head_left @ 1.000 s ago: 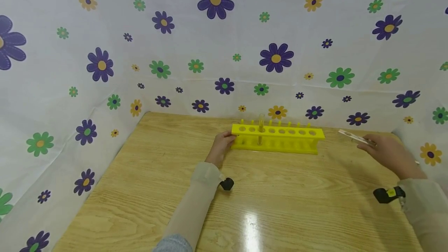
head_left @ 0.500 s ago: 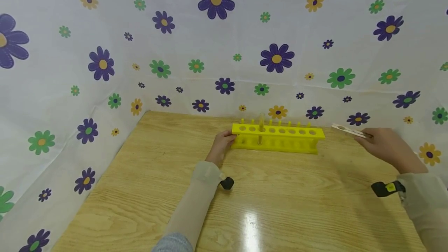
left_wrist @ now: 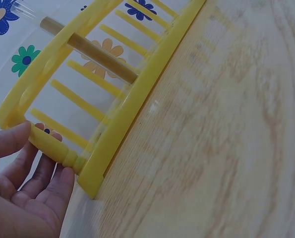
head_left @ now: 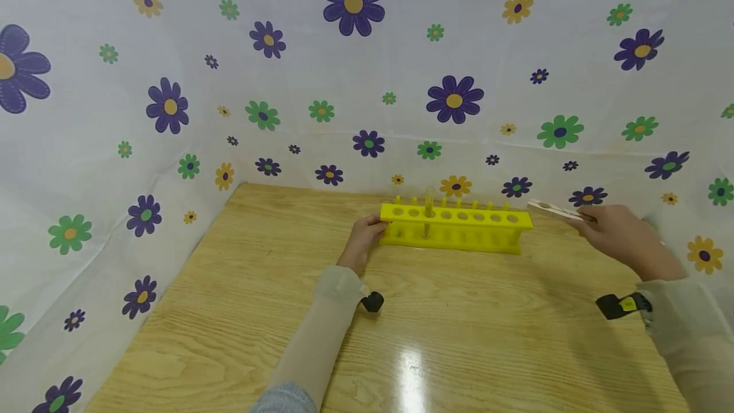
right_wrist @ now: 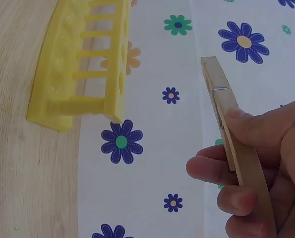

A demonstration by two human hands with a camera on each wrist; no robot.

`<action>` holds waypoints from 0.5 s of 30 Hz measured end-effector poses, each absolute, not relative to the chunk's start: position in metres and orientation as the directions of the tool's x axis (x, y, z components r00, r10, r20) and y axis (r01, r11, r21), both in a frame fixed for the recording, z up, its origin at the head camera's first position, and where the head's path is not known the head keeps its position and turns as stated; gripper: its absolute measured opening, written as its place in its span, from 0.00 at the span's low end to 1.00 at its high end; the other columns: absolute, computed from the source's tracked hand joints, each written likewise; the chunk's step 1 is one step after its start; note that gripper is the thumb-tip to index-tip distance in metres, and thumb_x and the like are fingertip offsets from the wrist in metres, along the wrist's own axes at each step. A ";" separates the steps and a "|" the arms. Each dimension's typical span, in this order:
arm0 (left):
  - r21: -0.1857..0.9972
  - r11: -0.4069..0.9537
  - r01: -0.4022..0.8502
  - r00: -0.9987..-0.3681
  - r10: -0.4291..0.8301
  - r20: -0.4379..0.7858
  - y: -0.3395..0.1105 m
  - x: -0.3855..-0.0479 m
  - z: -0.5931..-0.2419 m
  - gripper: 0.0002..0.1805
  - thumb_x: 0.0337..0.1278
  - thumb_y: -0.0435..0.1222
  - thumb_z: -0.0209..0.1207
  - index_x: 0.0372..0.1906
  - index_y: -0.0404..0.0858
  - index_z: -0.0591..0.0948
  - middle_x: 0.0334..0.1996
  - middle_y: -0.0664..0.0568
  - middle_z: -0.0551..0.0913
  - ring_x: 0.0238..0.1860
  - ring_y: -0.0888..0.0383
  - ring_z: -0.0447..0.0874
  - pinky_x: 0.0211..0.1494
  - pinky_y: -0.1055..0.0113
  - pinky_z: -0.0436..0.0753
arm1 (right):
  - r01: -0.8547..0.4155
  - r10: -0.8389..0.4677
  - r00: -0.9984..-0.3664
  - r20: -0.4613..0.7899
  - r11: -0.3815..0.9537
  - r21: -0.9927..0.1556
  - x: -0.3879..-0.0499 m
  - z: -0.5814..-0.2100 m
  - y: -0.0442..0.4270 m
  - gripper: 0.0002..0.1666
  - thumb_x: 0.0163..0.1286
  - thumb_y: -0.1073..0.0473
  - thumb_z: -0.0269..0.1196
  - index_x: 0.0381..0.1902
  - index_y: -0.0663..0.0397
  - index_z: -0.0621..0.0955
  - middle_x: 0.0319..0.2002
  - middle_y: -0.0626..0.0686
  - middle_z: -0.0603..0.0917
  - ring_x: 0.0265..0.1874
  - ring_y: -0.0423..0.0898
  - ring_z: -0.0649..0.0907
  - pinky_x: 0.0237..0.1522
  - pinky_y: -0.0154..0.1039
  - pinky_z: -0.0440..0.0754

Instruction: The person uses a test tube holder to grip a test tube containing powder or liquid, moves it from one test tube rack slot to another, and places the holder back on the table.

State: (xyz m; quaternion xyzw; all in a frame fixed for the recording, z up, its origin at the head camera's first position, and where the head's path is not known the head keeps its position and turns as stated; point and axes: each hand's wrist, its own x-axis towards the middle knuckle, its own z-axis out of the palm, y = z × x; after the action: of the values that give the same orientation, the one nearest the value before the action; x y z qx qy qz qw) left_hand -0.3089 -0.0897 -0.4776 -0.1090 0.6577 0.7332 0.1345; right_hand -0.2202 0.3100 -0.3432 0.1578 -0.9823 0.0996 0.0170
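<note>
A yellow test tube rack (head_left: 459, 224) stands on the wooden table by the back. My left hand (head_left: 360, 244) holds its left end post, thumb and fingers curled round it in the left wrist view. One glass test tube (head_left: 429, 197) stands upright in the third hole from the left; brownish liquid (left_wrist: 105, 58) fills much of it. Right of the rack, my right hand (head_left: 619, 238) grips a wooden test tube holder (head_left: 553, 210) above the table. The holder's tip points left, near the rack's right end, with nothing seen between its jaws.
A white cloth (head_left: 321, 81) printed with flowers hangs behind the table and along its left side. Drying pegs (head_left: 507, 207) rise along the rack's back. Bare wooden tabletop (head_left: 459, 330) lies in front of the rack.
My right hand has moved left with the test tube holder, bringing its tip up to the rack's right end. The left hand, rack and test tube stay where they were.
</note>
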 end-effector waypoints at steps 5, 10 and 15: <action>0.933 -0.106 -0.345 -0.938 0.055 -0.341 -0.089 -0.309 -0.478 0.18 0.65 0.29 0.51 0.58 0.30 0.74 0.60 0.42 0.73 0.59 0.52 0.72 0.68 0.60 0.70 | -0.336 -0.329 -0.942 0.068 0.921 -0.195 -0.225 -0.344 0.305 0.16 0.72 0.57 0.53 0.33 0.66 0.78 0.19 0.49 0.76 0.17 0.41 0.69 0.21 0.34 0.68; 0.933 -0.109 -0.343 -0.939 0.050 -0.339 -0.089 -0.309 -0.478 0.18 0.64 0.28 0.51 0.58 0.30 0.74 0.60 0.42 0.74 0.59 0.52 0.72 0.68 0.60 0.69 | -0.337 -0.334 -0.941 0.048 0.923 -0.188 -0.230 -0.345 0.300 0.14 0.72 0.57 0.53 0.29 0.60 0.76 0.19 0.47 0.74 0.18 0.41 0.69 0.22 0.34 0.67; 0.933 -0.110 -0.341 -0.940 0.051 -0.338 -0.089 -0.311 -0.480 0.18 0.65 0.29 0.51 0.58 0.31 0.75 0.60 0.43 0.74 0.58 0.53 0.72 0.68 0.60 0.70 | -0.351 -0.346 -0.936 0.060 0.919 -0.179 -0.233 -0.343 0.295 0.15 0.72 0.57 0.53 0.32 0.63 0.78 0.18 0.48 0.75 0.18 0.41 0.69 0.22 0.35 0.69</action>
State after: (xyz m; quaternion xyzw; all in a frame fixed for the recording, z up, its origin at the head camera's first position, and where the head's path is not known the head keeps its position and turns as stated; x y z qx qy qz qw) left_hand -0.3109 -0.0893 -0.4797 -0.1110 0.6536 0.7367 0.1331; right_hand -0.2325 0.2945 -0.3431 0.1779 -0.9795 0.0939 0.0134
